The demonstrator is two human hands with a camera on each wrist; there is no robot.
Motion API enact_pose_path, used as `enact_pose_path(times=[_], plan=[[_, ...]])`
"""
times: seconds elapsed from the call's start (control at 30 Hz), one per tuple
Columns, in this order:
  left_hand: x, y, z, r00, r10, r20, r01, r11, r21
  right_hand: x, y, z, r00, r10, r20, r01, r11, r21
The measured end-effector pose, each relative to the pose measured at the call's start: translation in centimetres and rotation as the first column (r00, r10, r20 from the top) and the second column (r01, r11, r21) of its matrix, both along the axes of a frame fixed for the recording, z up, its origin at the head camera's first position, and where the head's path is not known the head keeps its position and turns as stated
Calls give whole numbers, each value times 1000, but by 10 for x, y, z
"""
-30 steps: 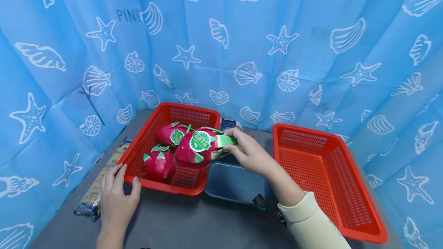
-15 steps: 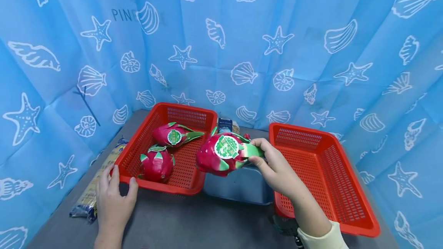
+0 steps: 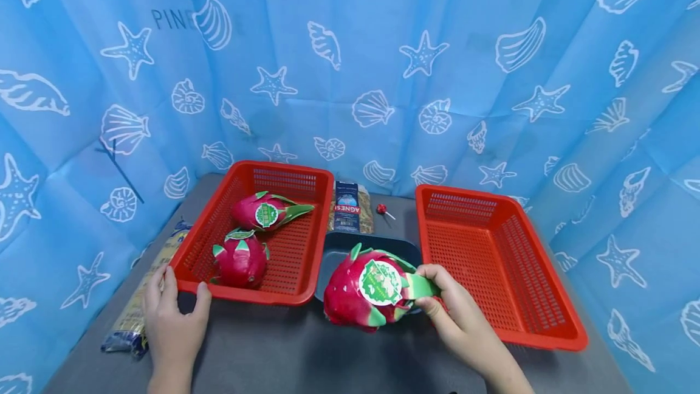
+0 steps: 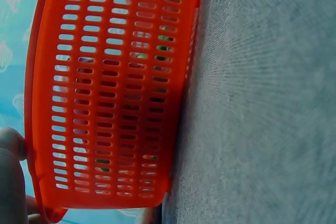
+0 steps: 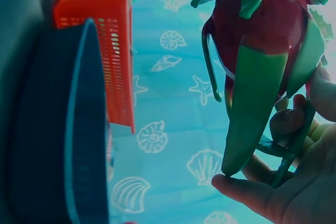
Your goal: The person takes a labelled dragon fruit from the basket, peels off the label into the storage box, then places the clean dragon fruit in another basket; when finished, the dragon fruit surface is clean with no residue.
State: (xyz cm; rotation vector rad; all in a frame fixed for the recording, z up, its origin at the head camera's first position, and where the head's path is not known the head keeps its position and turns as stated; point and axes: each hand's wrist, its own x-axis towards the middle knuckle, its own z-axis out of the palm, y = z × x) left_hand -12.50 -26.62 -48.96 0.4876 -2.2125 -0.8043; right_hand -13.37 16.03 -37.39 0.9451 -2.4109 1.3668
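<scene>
**Dragon fruit out of the left basket, held over the counter's near edge**

Since a second ago the right hand (image 3: 459, 321) has carried one dragon fruit (image 3: 372, 287) out of the left red basket (image 3: 306, 287), across the dark blue tub (image 3: 333, 254), to a spot low above the grey counter (image 3: 284, 351) between the two baskets. Its fingers (image 5: 247, 187) curl round the green leafy tail, so the heavy pink body hangs out to the left with the round green sticker facing up. The left hand (image 3: 172, 321) rests on the near corner of the left basket, thumb and fingers straddling the rim, which steadies it.

Two more dragon fruits (image 3: 240, 257) lie in that basket. The right red basket (image 3: 547, 336) sits just beside the right hand and holds nothing visible. Between the baskets, behind the tub, stand a dark pasta packet (image 3: 347, 205) and a small red lollipop (image 3: 383, 209); a long spaghetti pack (image 3: 128, 321) lies by the left hand. The tub sits close behind the held fruit.
</scene>
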Motion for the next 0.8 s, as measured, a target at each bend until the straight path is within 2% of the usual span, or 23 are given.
enact_pose_path(times=[0.1,0.23,0.33,0.47,0.63,0.8], plan=[[0,-1,0,1000,-2,-13,3,1000,14,12,6,-13,1000,10,8,-10,1000,-26],[-1,-1,-1,999,-10,-33,10,1000,16,27,15,-30,993,56,102,-47,995,-92],[-1,-1,-2,999,-9,-39,10,1000,27,37,17,-44,981,66,184,-43,991,-129],[0,-1,-4,999,-3,-32,4,999,40,45,18,-65,974,54,222,-25,991,-133],[0,0,-3,1000,-2,-23,3,999,48,47,14,-90,984,11,177,5,996,-88],[0,1,-3,1000,-2,-17,3,998,61,41,11,-120,994,-28,110,31,999,-32]])
